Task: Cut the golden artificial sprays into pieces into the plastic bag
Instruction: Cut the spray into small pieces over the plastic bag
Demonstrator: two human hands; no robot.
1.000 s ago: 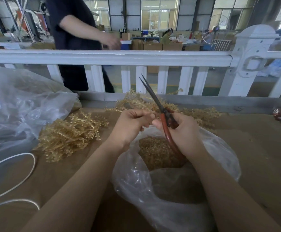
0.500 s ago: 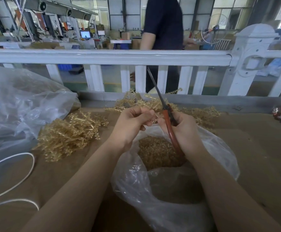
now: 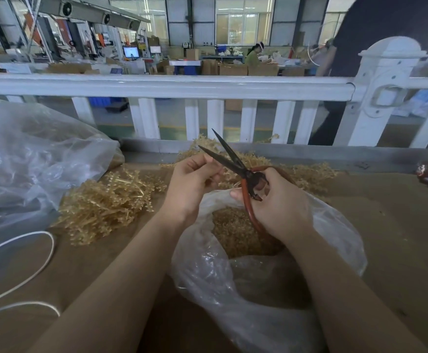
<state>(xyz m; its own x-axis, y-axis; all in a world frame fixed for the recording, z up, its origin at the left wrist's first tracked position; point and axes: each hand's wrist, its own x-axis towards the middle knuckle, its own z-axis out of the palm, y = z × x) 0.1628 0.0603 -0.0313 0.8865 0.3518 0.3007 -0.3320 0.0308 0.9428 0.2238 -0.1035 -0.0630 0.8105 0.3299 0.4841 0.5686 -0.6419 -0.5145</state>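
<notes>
The right hand (image 3: pixel 281 207) gripped the red handles of the scissors (image 3: pixel 235 164), its fingers curled through and around them; the two dark blades stood spread apart, tips pointing up and away toward the white fence (image 3: pixel 167 85). The left hand (image 3: pixel 192 182) was held just beside the lower blade, its fingers pinched together on something too small to identify with certainty, probably a short remnant of a spray.

The plastic bag (image 3: pixel 340 240) lay open on the counter (image 3: pixel 398 225) directly below both hands. A layer of cut golden pieces (image 3: pixel 235 230) covered its bottom, which indicated that a considerable share of the cutting was done.

Work remained. A heap of uncut golden sprays (image 3: pixel 106 205) lay on the counter to the left of the bag, and a second heap (image 3: pixel 312 174) lay beyond the hands against the far edge. Judged from these two heaps, the task was roughly midway, not near completion.
</notes>
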